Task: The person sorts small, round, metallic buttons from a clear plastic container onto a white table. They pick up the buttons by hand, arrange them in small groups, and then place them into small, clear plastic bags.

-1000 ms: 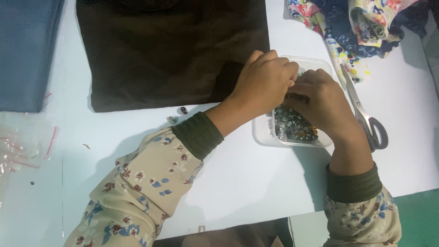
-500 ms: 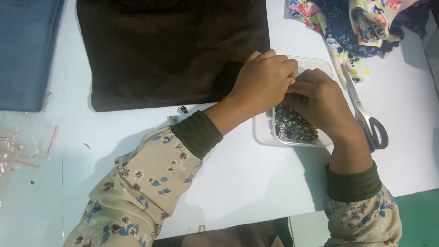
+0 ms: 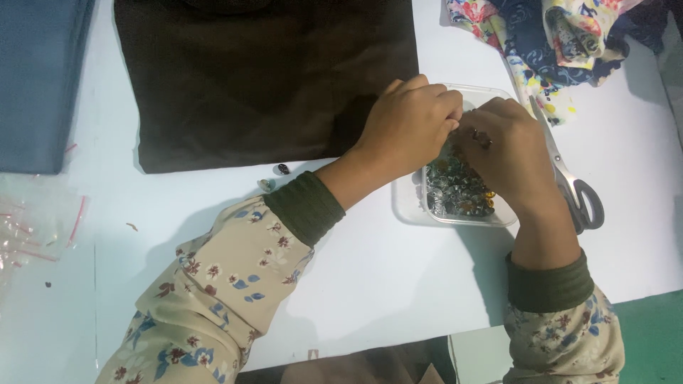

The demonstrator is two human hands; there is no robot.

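Over the clear plastic tray (image 3: 409, 206) of small metal studs (image 3: 459, 192) on the white desk (image 3: 370, 284), both hands meet. Left hand (image 3: 413, 128) and right hand (image 3: 509, 153) curl inward, apparently pinching a stud; whether they grip anything is hidden. Scissors (image 3: 573, 185) lie just beside, handy.

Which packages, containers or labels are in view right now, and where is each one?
Clear plastic tray: shallow, rectangular, under both hands, holding small metallic pieces.
Clear plastic bags: flat, see-through with red strips, at the table's left edge.
No labels, signs or screens in view.
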